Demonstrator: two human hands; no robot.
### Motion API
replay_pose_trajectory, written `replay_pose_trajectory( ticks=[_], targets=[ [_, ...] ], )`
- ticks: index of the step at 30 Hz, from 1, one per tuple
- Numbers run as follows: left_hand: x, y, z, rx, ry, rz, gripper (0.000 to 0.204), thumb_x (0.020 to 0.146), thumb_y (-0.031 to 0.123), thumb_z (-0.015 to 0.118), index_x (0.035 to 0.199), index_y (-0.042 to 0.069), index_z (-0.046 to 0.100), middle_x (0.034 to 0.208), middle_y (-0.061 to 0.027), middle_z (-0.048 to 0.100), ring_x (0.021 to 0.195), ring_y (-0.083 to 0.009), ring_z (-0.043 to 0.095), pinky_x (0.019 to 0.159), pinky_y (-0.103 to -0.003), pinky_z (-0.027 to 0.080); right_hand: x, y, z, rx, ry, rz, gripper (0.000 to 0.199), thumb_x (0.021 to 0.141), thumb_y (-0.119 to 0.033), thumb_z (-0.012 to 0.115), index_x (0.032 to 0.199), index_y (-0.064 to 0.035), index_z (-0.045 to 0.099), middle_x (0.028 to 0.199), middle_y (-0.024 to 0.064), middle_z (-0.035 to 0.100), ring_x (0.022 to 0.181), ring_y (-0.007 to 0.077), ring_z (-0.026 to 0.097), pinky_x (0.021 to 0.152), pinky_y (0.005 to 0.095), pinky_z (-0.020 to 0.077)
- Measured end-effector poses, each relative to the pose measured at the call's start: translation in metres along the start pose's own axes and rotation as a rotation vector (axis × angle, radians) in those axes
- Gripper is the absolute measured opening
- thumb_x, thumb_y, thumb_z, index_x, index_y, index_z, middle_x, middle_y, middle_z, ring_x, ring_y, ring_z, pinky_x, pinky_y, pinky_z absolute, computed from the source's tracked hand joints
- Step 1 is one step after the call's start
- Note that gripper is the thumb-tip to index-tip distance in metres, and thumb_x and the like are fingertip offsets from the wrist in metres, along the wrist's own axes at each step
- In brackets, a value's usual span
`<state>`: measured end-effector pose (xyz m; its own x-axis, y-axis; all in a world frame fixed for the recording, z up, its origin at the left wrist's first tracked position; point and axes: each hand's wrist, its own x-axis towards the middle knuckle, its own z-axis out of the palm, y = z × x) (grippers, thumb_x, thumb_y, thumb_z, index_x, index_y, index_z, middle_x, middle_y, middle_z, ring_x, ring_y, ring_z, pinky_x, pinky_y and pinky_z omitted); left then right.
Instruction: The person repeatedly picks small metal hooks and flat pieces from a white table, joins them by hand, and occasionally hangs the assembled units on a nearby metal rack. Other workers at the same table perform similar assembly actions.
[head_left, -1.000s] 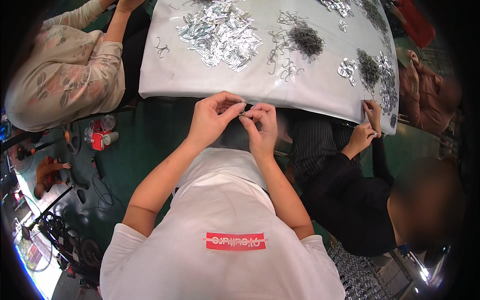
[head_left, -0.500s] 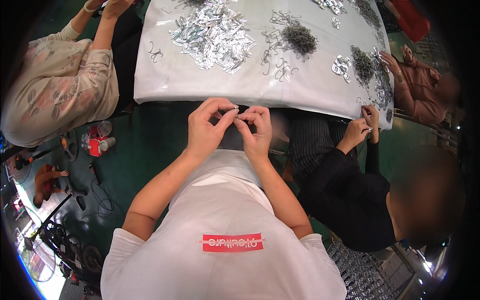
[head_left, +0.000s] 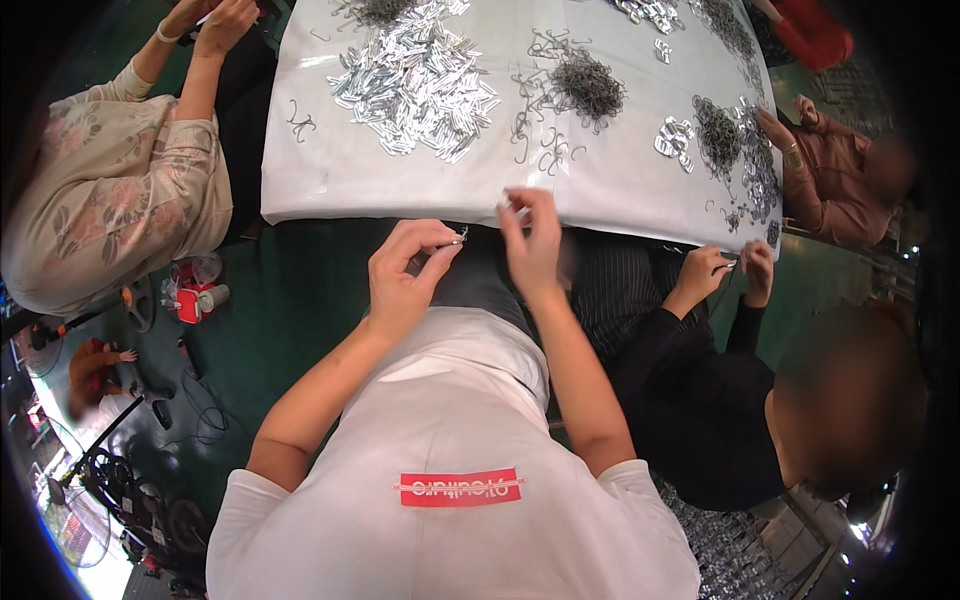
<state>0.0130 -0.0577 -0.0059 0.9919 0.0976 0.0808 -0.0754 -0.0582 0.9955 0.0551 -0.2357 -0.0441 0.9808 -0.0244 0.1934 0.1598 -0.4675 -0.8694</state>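
Note:
In front of the table's near edge, my left hand is closed in a pinch. A small shiny metal piece pokes out from between its thumb and fingertips; its exact kind is too small to make out. My right hand is raised apart from the left, over the edge of the white-covered table. Motion smears its curled fingers, so whether they hold anything does not show. Beyond my hands lie a heap of short silvery metal strips and a pile of dark wire hooks, with loose hooks strewn beside it.
On my right sits a person in black, whose hands work a small piece at the table edge. Another in a floral top is at the left. More hook piles and shiny metal pieces lie on the table's right side.
My hands have come apart: the right moved up and right toward the table, while the left keeps its pinch slightly lower. The neighbour's hands on the right have separated a little.

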Motion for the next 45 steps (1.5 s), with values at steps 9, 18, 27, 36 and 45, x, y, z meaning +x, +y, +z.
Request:
replay_pose_trajectory(
  ticks=[9, 18, 27, 36, 45],
  targets=[
    [-0.002, 0.006, 0.003, 0.042, -0.008, -0.029, 0.017, 0.079, -0.006, 0.069, 0.094, 0.002, 0.068, 0.093, -0.0061, 0.065, 0.072, -0.0118, 0.059, 0.066, -0.024, 0.049, 0.093, 0.086, -0.007, -0.825, -0.229, -0.154, 0.043, 0.08, -0.001, 0.059, 0.114, -0.0251, 0.068, 0.099, 0.0054, 0.058, 0.086, 0.0248, 0.061, 0.074, 0.0365, 0.0505],
    [0.003, 0.004, 0.0, 0.065, 0.038, -0.017, 0.017, 0.079, -0.007, 0.069, 0.094, 0.002, 0.068, 0.093, -0.0066, 0.064, 0.074, -0.0129, 0.059, 0.067, -0.024, 0.049, 0.127, 0.086, -0.032, -0.67, -0.268, 0.169, 0.013, 0.082, -0.018, 0.068, 0.095, -0.0151, 0.07, 0.097, 0.0046, 0.062, 0.081, 0.0252, 0.063, 0.072, 0.0383, 0.0487],
    [-0.001, 0.004, -0.001, 0.061, 0.035, -0.01, 0.017, 0.079, -0.006, 0.069, 0.094, 0.002, 0.068, 0.094, -0.0066, 0.065, 0.077, -0.0137, 0.059, 0.067, -0.024, 0.05, 0.149, 0.086, -0.014, -1.031, -0.508, 0.111, 0.013, 0.082, -0.021, 0.067, 0.085, -0.0096, 0.07, 0.091, 0.0094, 0.066, 0.088, 0.0276, 0.065, 0.076, 0.0414, 0.0498],
    [-0.003, -0.002, -0.001, 0.011, 0.11, -0.023, 0.013, 0.079, 0.0, 0.073, 0.091, 0.005, 0.071, 0.091, -0.007, 0.066, 0.08, -0.0153, 0.063, 0.068, -0.027, 0.051, 0.176, 0.128, 0.014, -0.895, -0.356, -0.009, 0.03, 0.084, -0.03, 0.059, 0.082, -0.0018, 0.069, 0.087, 0.0216, 0.068, 0.083, 0.0378, 0.066, 0.072, 0.0473, 0.0501],
    [-0.013, -0.002, -0.004, -0.016, 0.066, 0.104, 0.01, 0.08, 0.003, 0.071, 0.09, 0.004, 0.069, 0.09, -0.0051, 0.066, 0.087, -0.0215, 0.059, 0.073, -0.032, 0.05, 0.124, 0.083, -0.016, -0.001, -0.409, 0.287, 0.02, 0.088, -0.01, 0.065, 0.102, 0.0028, 0.062, 0.079, 0.0042, 0.06, 0.069, 0.0101, 0.054, 0.058, 0.0253, 0.0438]
  ],
)
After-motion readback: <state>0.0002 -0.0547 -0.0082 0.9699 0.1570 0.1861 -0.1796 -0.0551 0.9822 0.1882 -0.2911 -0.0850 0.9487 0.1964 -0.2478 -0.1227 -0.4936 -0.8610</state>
